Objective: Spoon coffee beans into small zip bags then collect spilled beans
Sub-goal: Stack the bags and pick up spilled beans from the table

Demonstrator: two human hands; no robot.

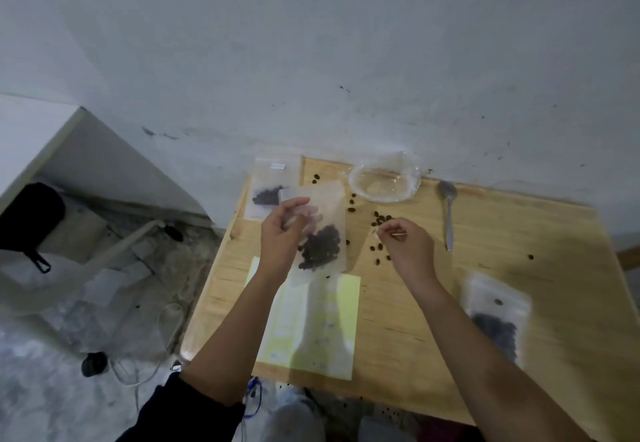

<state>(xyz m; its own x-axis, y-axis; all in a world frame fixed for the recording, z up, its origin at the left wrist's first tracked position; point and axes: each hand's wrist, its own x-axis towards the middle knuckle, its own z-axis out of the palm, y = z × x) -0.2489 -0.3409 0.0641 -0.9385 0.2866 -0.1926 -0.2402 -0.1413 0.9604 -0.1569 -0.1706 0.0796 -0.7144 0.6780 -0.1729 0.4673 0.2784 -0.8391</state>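
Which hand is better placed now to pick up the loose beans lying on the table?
Probably the right hand: it is just beside the scattered beans, while the left hand is busy holding the zip bag.

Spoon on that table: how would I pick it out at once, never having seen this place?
Start at the light wooden table against the grey wall. Near its far edge, right of the crumpled clear plastic bag, lies the spoon, bowl toward the wall, handle pointing back at the person. It is the only metal thing there.
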